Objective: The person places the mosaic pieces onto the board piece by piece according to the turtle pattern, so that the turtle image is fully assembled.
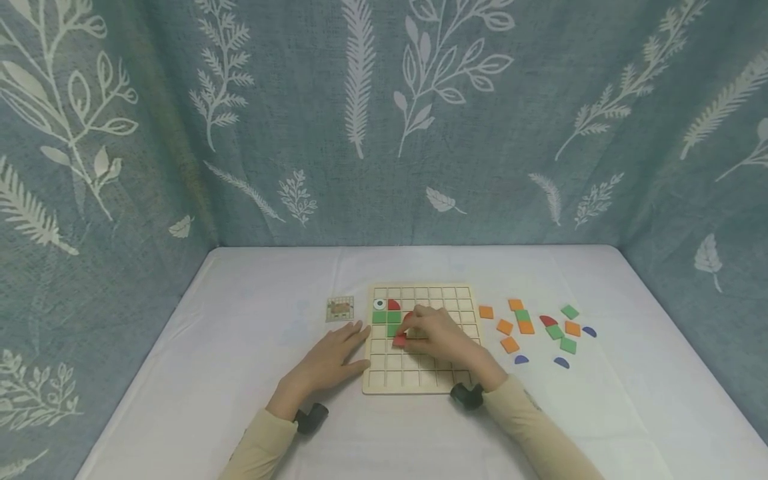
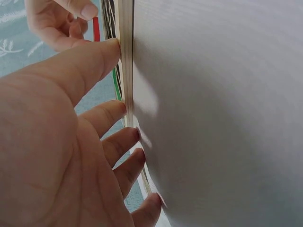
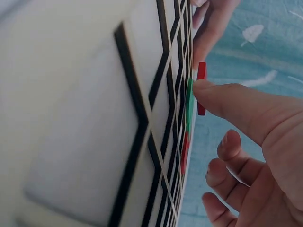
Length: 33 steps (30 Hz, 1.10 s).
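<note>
A pale wooden board (image 1: 441,381) with a square grid lies on the white table. My left hand (image 1: 330,357) lies at its left edge, fingers spread, with the thumb touching that edge in the left wrist view. Over the left part of the grid, my right hand (image 1: 437,333) pinches a red tile (image 3: 202,68) between thumb and fingers, held just off the board. Green tiles (image 1: 379,317), a red quarter-round piece (image 1: 393,305) and a white round piece with a dark dot (image 1: 379,304) sit in the upper left cells. Another red piece (image 1: 409,315) is partly hidden by my right hand.
Left of the board lies a small picture card (image 1: 340,309). To the right are scattered several orange tiles (image 1: 510,345), green tiles (image 1: 568,345), blue half-round pieces (image 1: 561,363) and a red quarter-round piece (image 1: 548,321). A patterned curtain (image 1: 384,187) hangs behind the table.
</note>
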{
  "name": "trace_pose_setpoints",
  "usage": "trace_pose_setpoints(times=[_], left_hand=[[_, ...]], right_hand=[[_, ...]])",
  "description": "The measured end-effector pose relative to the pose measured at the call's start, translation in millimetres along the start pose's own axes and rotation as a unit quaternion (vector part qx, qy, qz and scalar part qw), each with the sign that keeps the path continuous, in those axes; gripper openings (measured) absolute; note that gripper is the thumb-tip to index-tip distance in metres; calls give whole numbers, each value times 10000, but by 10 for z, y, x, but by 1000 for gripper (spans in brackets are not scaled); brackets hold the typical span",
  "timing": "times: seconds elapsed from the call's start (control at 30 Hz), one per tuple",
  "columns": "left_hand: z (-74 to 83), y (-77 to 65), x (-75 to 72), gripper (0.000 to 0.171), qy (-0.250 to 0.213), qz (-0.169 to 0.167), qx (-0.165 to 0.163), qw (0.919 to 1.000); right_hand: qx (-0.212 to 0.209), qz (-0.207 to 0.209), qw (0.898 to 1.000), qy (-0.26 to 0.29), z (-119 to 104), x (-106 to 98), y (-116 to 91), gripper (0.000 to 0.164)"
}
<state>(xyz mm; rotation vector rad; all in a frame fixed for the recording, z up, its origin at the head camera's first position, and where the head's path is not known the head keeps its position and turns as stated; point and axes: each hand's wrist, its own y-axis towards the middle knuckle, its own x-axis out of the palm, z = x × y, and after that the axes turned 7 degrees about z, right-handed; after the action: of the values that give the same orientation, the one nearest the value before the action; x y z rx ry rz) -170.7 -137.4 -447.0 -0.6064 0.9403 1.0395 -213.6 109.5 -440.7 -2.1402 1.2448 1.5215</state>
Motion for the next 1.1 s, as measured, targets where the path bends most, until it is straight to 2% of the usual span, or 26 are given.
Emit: trace_pose_setpoints(times=[0.47,0.8,1.1], left_hand=[[17,11,-21,61,-22,-11,-21,10000],[15,24,-9,61,-31,-1,-72,10000],[14,2,-6,63,-162,88,62,9998]], right_hand=[[-133,-229,9996,-138,-18,47,7,20],[308,89,9995,-17,-44,16,16,20],[409,68,9991,-22,-60,74,2,19]])
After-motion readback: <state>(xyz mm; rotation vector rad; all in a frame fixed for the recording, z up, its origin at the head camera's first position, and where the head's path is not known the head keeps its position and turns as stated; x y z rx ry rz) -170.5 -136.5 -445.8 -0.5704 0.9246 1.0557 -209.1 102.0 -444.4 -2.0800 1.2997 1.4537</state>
